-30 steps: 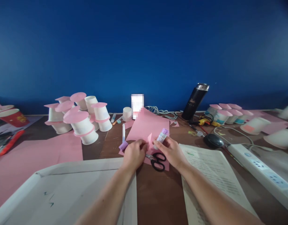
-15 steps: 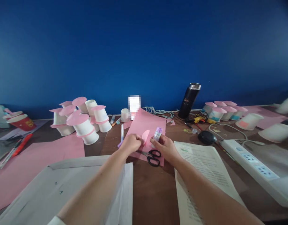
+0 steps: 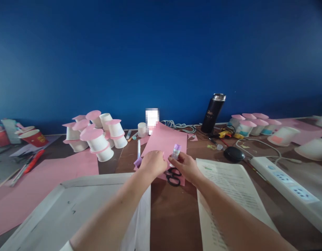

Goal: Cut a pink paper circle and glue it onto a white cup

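Observation:
My right hand (image 3: 186, 167) is closed round a small glue stick (image 3: 176, 152) with a purple end pointing up. Close beside it on the left, my left hand (image 3: 154, 163) has its fingers curled together near the lower end of the stick. What those fingers hold is mostly hidden; only a trace of pink shows at their edge. Under both hands lies a pink paper sheet (image 3: 164, 139). Black-handled scissors (image 3: 173, 178) rest on its near end, their blades hidden by my left hand.
Stacked white cups with pink discs (image 3: 100, 146) stand at the left. A black bottle (image 3: 213, 113), more disc-topped cups (image 3: 246, 128), a black mouse (image 3: 233, 154) and a power strip (image 3: 289, 188) are at the right. A printed sheet (image 3: 229, 188) lies beside my right forearm.
My left hand has moved right, nearer the glue stick, and turned so its back faces up. The pink piece it held is now mostly out of sight. The view has shifted slightly.

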Tool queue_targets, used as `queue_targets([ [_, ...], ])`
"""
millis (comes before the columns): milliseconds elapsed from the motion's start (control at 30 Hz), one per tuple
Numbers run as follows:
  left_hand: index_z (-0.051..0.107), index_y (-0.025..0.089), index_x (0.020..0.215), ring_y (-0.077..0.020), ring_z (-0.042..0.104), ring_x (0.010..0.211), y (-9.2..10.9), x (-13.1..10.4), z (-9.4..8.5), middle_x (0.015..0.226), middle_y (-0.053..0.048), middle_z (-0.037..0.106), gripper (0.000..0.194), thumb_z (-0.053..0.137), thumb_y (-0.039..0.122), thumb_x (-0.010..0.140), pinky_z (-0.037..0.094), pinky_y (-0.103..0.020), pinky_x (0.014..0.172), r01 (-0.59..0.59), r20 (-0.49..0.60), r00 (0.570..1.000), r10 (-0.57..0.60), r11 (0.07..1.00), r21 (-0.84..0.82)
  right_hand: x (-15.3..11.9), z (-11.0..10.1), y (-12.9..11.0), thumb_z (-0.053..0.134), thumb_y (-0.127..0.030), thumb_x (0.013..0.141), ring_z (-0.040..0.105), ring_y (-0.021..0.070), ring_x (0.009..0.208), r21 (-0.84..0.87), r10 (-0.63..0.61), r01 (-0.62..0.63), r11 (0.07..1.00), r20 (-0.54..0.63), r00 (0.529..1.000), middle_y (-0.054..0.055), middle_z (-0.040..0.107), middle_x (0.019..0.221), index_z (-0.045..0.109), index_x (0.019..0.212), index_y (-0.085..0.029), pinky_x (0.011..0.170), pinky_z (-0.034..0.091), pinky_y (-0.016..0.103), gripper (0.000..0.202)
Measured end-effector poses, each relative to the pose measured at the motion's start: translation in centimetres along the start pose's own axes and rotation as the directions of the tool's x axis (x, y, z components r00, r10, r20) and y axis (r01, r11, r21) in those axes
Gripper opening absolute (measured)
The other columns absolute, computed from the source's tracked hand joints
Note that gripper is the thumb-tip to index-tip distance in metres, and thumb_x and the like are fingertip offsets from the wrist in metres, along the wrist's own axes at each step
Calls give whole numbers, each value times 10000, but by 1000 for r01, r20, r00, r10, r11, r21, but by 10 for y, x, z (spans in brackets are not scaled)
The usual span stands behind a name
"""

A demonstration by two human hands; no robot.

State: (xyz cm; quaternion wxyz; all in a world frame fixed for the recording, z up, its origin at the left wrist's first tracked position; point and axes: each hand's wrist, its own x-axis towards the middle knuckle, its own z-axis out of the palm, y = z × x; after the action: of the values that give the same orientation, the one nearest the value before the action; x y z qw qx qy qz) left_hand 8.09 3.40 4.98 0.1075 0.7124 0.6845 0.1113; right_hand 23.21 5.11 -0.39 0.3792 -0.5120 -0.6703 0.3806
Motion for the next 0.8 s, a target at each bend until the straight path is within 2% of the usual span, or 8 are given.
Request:
queue_targets([
  [167,666,177,711,-238,633,669,-8,24,9,694,-113,687,173,576,322,686,407,-293,575,92,137,987,-79,992,-86,3,-2,3,571,-529,771,615,184,663,30,-1,2,1000,-33,999,18,675,736,649,850,-198,605,441,266,350],
  [267,657,177,690,-202,601,557,-23,33,17,598,-80,663,223,565,378,717,401,-283,529,157,176,978,-115,958,-242,5,-5,3,594,-518,760,630,196,713,41,15,-13,999,-55,998,25,689,773,663,915,-204,634,455,275,357],
  [333,646,179,686,-180,594,545,-34,33,23,605,-63,667,279,554,437,742,406,-268,527,155,184,979,-93,920,-360,6,-6,2,618,-502,749,640,203,740,68,21,-16,998,-70,997,30,698,799,666,972,-208,656,466,283,372],
  [400,638,184,703,-170,603,581,-42,30,29,648,-51,680,300,550,465,756,415,-256,549,140,157,985,-77,885,-444,6,-6,1,636,-487,740,645,206,750,97,6,2,995,-75,997,32,702,820,663,1004,-211,671,475,289,383],
  [500,617,197,700,-161,606,622,-49,22,36,673,-24,678,303,523,473,786,413,-251,580,101,63,995,-80,869,-485,7,-4,1,654,-468,735,643,208,780,104,-52,59,993,-71,996,32,702,856,665,991,-211,703,479,295,363],
  [600,609,204,709,-157,599,646,-48,16,37,681,-10,666,334,471,484,828,403,-254,609,34,-44,997,-62,879,-476,8,0,1,671,-439,730,643,203,798,98,-72,78,992,-62,995,28,701,878,670,1001,-212,721,483,292,354],
  [800,563,190,734,-159,587,677,-40,15,39,709,-26,651,284,457,417,866,393,-256,647,-125,-184,982,50,898,-421,12,5,0,688,-403,710,662,199,713,44,-6,9,999,-75,997,9,702,793,663,1057,-241,624,509,278,384],
])
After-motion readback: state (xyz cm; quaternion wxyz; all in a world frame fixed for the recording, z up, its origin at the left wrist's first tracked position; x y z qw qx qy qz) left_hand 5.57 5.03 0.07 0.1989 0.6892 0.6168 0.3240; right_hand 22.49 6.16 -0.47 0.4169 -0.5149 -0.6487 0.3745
